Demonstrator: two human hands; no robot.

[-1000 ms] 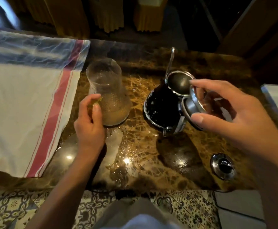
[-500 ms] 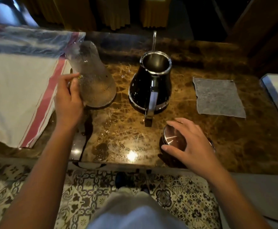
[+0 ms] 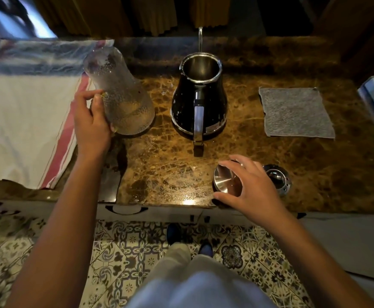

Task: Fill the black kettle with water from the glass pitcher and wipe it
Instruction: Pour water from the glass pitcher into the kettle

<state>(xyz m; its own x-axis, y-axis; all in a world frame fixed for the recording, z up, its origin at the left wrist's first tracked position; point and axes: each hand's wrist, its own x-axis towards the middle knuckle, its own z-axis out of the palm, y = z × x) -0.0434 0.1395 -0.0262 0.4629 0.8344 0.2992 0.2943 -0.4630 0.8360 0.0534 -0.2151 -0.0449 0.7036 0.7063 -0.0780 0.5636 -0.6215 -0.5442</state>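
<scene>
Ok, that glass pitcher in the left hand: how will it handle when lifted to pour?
The glass pitcher looks beaded with droplets, so it may be slippery. It holds little water, so it is probably light, though thick glass adds weight. The left hand grips it from the side with no handle showing; being glass, it would likely break if dropped.

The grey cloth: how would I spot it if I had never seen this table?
Find the brown marble counter, then the black kettle standing open in its middle. The grey cloth lies flat to the kettle's right, touched by neither hand. It is small, square and plain grey, unlike the big white red-striped towel at far left.
</scene>
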